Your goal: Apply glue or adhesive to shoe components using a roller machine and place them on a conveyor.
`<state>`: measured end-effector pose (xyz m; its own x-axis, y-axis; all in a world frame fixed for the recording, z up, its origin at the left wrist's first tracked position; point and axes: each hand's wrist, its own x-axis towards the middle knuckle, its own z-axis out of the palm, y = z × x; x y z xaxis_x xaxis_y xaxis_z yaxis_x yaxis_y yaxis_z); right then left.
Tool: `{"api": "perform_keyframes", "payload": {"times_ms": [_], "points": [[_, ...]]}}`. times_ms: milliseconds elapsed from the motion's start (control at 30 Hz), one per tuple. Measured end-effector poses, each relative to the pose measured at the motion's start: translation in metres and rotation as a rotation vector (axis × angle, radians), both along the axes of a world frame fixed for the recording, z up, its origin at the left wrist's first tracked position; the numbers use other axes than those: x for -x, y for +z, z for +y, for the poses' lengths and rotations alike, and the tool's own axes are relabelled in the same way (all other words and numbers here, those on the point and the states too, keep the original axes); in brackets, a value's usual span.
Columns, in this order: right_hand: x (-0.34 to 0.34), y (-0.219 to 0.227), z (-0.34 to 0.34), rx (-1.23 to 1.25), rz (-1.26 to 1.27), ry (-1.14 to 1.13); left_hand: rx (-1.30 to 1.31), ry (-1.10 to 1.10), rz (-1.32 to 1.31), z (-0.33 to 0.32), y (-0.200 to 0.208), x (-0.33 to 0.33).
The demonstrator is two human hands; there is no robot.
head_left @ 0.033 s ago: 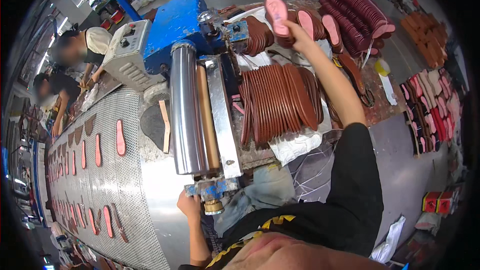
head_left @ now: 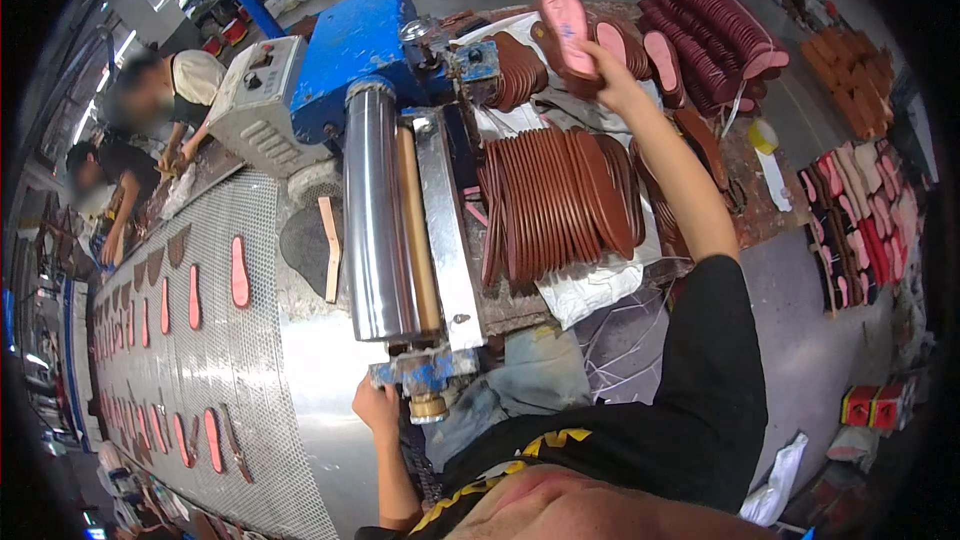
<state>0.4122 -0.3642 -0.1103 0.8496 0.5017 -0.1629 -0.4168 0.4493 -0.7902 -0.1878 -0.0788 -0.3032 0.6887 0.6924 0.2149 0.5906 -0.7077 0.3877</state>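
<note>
Pink-faced, brown-edged shoe sole (head_left: 566, 28): up over the far part of the worn brown table (head_left: 748, 223), gripped near its lower end by the right hand (head_left: 622, 90), a hold that seems meant to spare most of the pink face.
Blue-painted metal bracket (head_left: 425, 372): the left hand (head_left: 376, 406) sits against its left side; the fingers are partly hidden, so I cannot tell whether they grip.
Row of reddish-brown flat soles (head_left: 550, 205): on edge, packed close, probably to prop one another; crumpled white cloth (head_left: 590, 297) beneath overhangs the table's near edge.
Shiny silver metal roller (head_left: 378, 220): a barrier between the row and the grey perforated belt (head_left: 255, 380).
Room: open above the row; tight on the right, where tall maroon stacked soles (head_left: 705, 35) stand near.
</note>
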Motion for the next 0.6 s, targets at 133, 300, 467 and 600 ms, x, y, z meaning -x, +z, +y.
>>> {"api": "perform_keyframes", "payload": {"times_ms": [133, 300, 467, 600], "points": [[0.145, 0.007, -0.111, 0.07, -0.694, -0.037, 0.098, 0.077, -0.014, -0.01, 0.013, -0.018], [0.364, 0.055, -0.132, 1.35, -0.121, 0.357, 1.156, 0.008, -0.594, -0.052, 0.078, -0.022], [0.47, -0.1, -0.15, 0.313, 0.152, 0.683, 0.995, -0.632, -0.587, -0.132, 0.131, -0.022], [0.495, -0.1, -0.085, 0.121, 0.185, 0.981, 1.427, -0.731, -0.501, -0.128, 0.136, -0.003]]}}
